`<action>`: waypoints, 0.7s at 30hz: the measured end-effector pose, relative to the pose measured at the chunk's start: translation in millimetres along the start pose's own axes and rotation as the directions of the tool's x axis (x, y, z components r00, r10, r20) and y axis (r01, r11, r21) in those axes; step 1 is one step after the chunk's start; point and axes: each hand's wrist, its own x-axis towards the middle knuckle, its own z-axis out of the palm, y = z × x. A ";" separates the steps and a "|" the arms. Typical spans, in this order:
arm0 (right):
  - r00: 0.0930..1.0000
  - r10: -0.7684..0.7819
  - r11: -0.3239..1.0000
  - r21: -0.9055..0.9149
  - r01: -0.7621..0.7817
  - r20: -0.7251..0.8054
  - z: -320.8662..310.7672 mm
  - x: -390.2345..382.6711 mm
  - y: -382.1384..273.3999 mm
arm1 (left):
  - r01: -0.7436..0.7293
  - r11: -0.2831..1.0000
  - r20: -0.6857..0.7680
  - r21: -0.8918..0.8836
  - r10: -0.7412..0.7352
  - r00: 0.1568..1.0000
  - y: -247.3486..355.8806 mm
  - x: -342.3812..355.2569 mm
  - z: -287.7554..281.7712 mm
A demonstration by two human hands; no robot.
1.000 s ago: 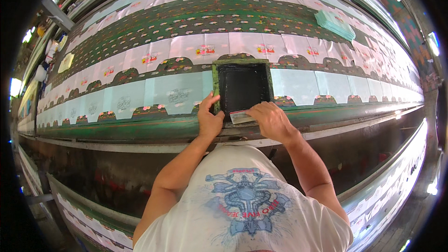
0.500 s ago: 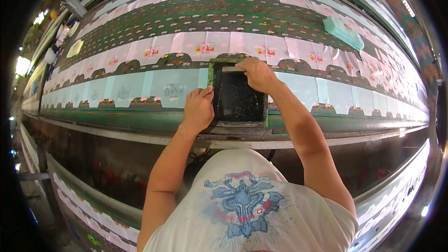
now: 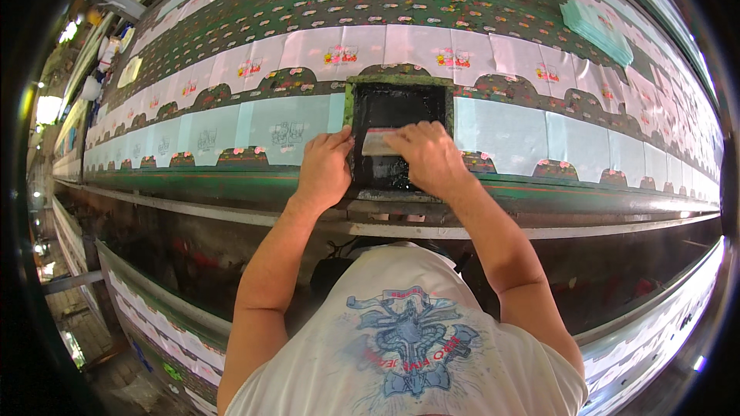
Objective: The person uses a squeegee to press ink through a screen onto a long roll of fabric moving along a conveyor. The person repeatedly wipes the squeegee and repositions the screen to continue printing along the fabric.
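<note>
In the head view, the right hand [image 3: 435,160] gripped a pale scraper [image 3: 379,143] inside a green-rimmed, dark-centred frame [image 3: 349,104]. The left hand [image 3: 325,168] clasped its left edge. The frame lay on the table [image 3: 193,181] between pale blue sheets [image 3: 501,132].

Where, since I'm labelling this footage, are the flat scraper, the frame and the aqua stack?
Flat scraper [image 3: 378,143]: head view, on its pale face.
Frame [image 3: 401,80]: head view, on its far rim.
Aqua stack [image 3: 598,34]: head view, on its top.

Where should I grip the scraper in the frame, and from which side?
Probably its right end, from the near right, as the right hand does: the scraper lies crosswise within the frame, and the left hand occupies the frame's left side.
</note>
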 end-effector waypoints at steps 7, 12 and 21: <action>0.999 0.030 0.999 0.032 -0.031 0.036 -7.9 -40.3 -42.6 | -0.067 0.996 -0.061 -0.061 0.063 0.996 -9.5 -6.1 3.6; 0.999 0.040 0.998 0.039 -0.040 0.006 -10.3 -53.6 -60.4 | -0.054 0.990 -0.104 -0.131 0.040 0.994 -12.2 -14.4 12.0; 0.957 0.291 0.939 0.196 -0.282 -0.017 -18.8 -80.8 -81.5 | 0.059 0.833 -0.250 -0.550 -0.232 0.940 -3.4 -34.0 55.5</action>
